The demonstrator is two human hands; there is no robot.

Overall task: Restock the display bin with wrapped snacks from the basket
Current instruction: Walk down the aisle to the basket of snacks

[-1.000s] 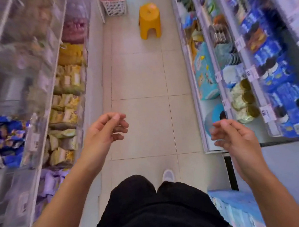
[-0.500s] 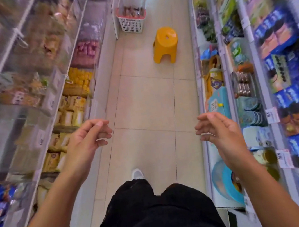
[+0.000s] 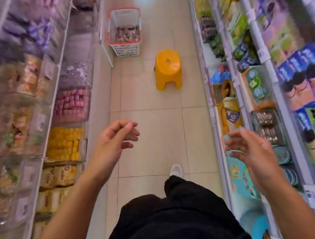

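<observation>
Head view, the only one supplied. The person stands in a narrow shop aisle between two runs of shelving, one shoe [image 3: 176, 171] forward on the tiled floor [image 3: 155, 139]. Both arms are raised ahead of the body. The left hand [image 3: 114, 142] is loosely curled, fingers apart, with nothing in it. The right hand [image 3: 249, 147] is likewise slack and empty, fingers spread.

The basket [image 3: 124, 32], white mesh with a red rim, sits on the floor well ahead, against the foot of the left-hand shelving. Wrapped snacks [image 3: 127, 34] lie in its bottom; their exact kind is too blurred to tell. A yellow stool [image 3: 168, 69] stands in the aisle between the person and the basket, slightly to the right of it.

The left-hand shelving carries clear display bins [image 3: 68, 108] holding pink, yellow and other wrapped goods. Which bin is to be restocked cannot be determined from this view.

Assessment: no snack is in hand and the basket is out of reach. The restocking step in hand appears to be the approach to the basket. Remaining: reach the basket, take snacks, and place them in the bin.
</observation>
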